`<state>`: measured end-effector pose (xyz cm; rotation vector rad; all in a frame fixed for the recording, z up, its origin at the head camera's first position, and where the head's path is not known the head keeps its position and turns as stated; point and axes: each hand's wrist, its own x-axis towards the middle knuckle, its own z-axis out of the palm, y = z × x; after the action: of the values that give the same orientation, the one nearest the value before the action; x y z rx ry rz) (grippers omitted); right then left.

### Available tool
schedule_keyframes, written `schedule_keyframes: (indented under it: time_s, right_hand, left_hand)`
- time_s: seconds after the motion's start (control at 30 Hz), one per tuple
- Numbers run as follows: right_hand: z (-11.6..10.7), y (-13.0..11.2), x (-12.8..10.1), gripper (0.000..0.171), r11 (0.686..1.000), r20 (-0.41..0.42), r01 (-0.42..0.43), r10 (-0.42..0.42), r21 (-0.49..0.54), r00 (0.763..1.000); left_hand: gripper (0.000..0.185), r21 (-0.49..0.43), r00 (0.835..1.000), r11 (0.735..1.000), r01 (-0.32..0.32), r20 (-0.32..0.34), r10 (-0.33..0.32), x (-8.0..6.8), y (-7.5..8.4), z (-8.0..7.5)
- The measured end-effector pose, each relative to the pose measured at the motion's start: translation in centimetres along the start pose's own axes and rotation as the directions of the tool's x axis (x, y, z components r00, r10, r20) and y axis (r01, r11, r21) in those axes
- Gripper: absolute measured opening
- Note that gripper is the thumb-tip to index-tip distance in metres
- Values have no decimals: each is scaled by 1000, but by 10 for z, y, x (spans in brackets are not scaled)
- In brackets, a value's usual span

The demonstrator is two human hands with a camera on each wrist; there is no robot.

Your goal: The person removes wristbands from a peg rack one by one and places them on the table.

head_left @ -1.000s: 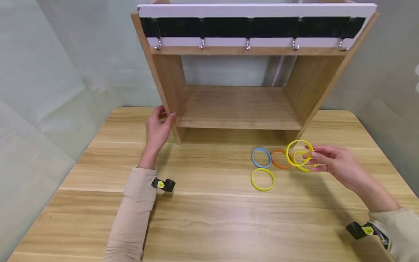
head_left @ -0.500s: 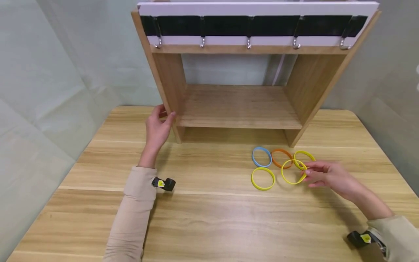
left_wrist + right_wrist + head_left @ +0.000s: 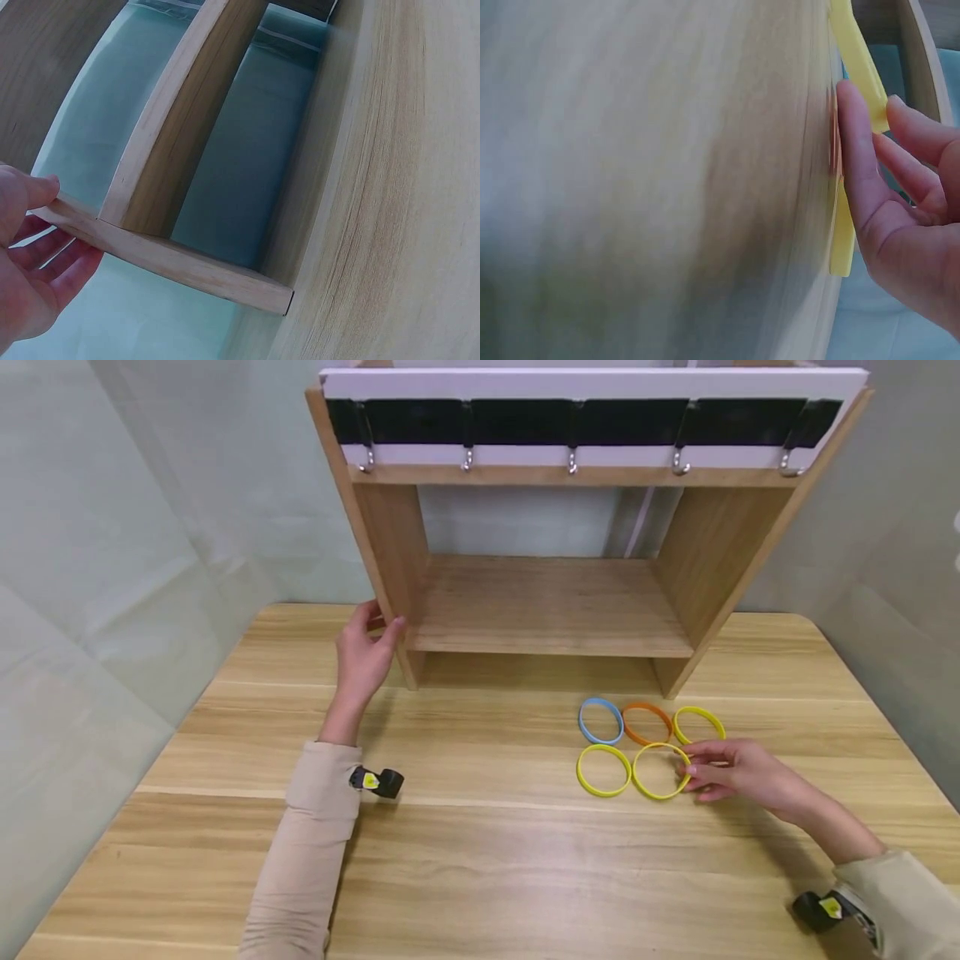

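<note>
Right hand: the right hand lies low on the light wooden tabletop, its fingertips touching the right edge of a thin yellow rubber ring; the grip looks light, fingers only gently bent, and whether they pinch the band or merely rest against it I cannot tell
Right wrist view: the yellow band lies flat against the wood with the fingers laid along it; the picture is blurred
Yellow ring: flat on the tabletop in the front row, just beside a second yellow ring to its left, the two nearly touching
Back row: a pale blue ring, an orange ring and a third yellow ring lie side by side, just behind the front pair
Left hand: the left hand holds the front edge of the left side panel of a wooden shelf unit, thumb on one face and fingers on the other, a grasping grip on the board
Left wrist view: the thumb presses on the panel's edge, fingers curled beneath it
Shelf unit: it stands at the back of the tabletop, with a white and black rail across its top carrying a row of small metal hooks
Sleeves: both arms wear beige sleeves, each with a small black device at the wrist
</note>
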<state>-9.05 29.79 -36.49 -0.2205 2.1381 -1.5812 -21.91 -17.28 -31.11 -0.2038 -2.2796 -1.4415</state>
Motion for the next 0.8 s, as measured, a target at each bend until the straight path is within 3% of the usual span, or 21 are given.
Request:
schedule_keyframes:
  time_s: [0.2,0.6,0.7,0.8]
  right_hand:
    - [2,-3,2,52,994,-26,-26,23,-108,999]
    - [2,-8,1,48,971,-46,41,-53,-234,998]
    - [1,-13,0,46,956,-71,44,-67,-289,995]
    - [0,-20,-1,41,929,-106,54,-99,-366,989]
  left_hand:
    - [40,-2,1000,1000,0,-5,0,0,-3,0]
    - [38,18,1000,1000,6,-21,-5,-1,-3,-7]
    - [38,14,999,1000,27,-40,-26,-3,3,-13]
    - [36,-41,995,999,20,-100,-24,-5,18,-19]
